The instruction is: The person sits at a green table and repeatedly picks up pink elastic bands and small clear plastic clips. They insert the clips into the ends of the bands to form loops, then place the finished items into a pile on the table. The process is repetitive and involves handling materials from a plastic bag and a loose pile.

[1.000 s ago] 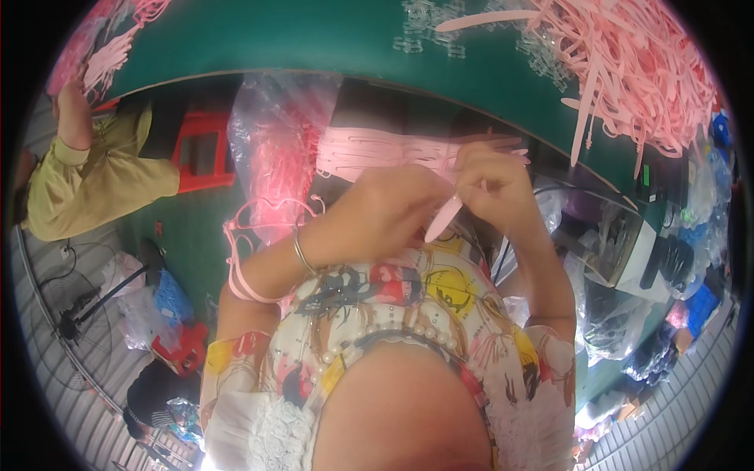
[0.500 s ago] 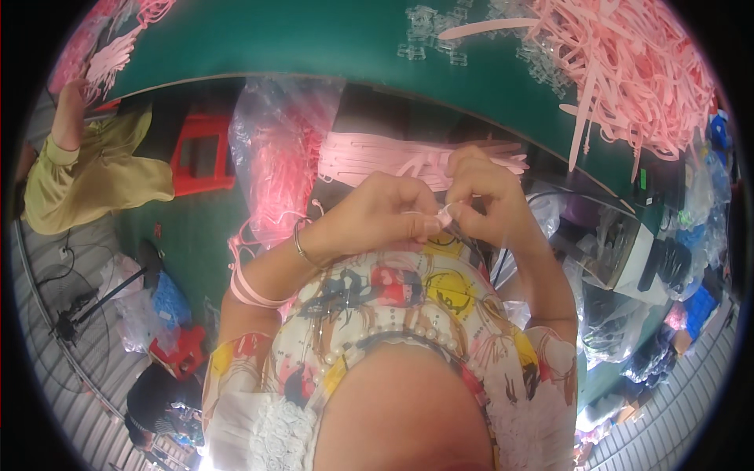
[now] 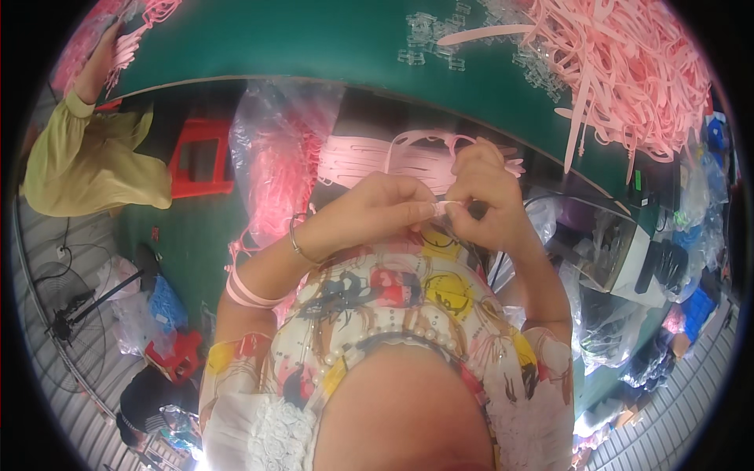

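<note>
In front of my chest, my left hand (image 3: 389, 207) and my right hand (image 3: 484, 195) meet with fingertips nearly touching. Between them is a small pale piece (image 3: 442, 207), apparently an end of a pink strap; its exact shape is too small to tell. My left hand pinches it from one side, and my right thumb and forefinger close on the other. A pink strap (image 3: 420, 135) arches up behind both hands. Below it lies a flat bundle of pink straps (image 3: 353, 161). More pink loops (image 3: 250, 295) hang round my left forearm.
A green table (image 3: 314, 39) carries a heap of pink straps (image 3: 628, 78) and clear plastic clips (image 3: 424, 35). A plastic bag of pink straps (image 3: 275, 173) hangs beside me. At left are a red stool (image 3: 182, 161), a fan (image 3: 67, 318) and a person in a yellow-green sleeve (image 3: 86, 169).
A pink strap now arches up behind my hands. The pale piece between my fingertips has straightened slightly. The other person's arm has shifted upward.
</note>
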Demonstrator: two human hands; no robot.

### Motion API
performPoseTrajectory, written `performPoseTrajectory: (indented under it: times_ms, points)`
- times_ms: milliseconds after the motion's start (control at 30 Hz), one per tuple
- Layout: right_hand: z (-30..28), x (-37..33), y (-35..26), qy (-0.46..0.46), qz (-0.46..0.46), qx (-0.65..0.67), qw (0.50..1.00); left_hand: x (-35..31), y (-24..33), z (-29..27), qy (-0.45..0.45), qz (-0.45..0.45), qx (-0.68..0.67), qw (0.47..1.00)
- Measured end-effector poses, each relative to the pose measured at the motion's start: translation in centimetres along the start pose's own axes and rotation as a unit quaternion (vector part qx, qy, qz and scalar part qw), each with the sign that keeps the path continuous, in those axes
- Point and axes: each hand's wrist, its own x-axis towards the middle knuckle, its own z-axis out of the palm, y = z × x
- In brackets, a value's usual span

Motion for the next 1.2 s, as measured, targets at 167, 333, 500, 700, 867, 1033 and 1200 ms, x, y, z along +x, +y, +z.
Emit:
performPoseTrajectory:
  times_ms: [167, 333, 500, 700, 867, 1033, 1200]
  points:
    - [0.0, 0.2, -0.2, -0.033, 0.018, -0.047, 0.998, -0.1, -0.1, -0.5, 0.049, -0.002, 0.040, 0.998]
    - [0.6, 0.1, 0.0, -0.025, -0.008, -0.011, 1.000, 0.0, -0.2, -0.6, 0.034, 0.000, 0.008, 0.999]
    - [1.2, -0.2, 0.4, -0.002, 0.035, 0.058, 0.998, 0.1, -0.3, -0.8, 0.030, 0.014, -0.014, 0.999]
    - [1.6, 0.0, 0.4, 0.032, 0.065, 0.048, 0.996, 0.2, -1.0, -0.1, 0.125, 0.123, 0.136, 0.975]
    - [1.5, 0.0, -0.2, 0.061, 0.105, 0.055, 0.991, 0.3, -0.6, 0.4, 0.225, 0.310, 0.393, 0.836]
    - [2.1, -0.1, -0.9, 0.098, 0.092, 0.051, 0.990, -0.4, 0.0, 0.2, 0.129, 0.101, 0.081, 0.983]
    - [1.6, 0.6, -1.0, 0.024, -0.029, 0.003, 0.999, -0.2, -1.6, -1.1, 0.022, 0.006, -0.194, 0.981]
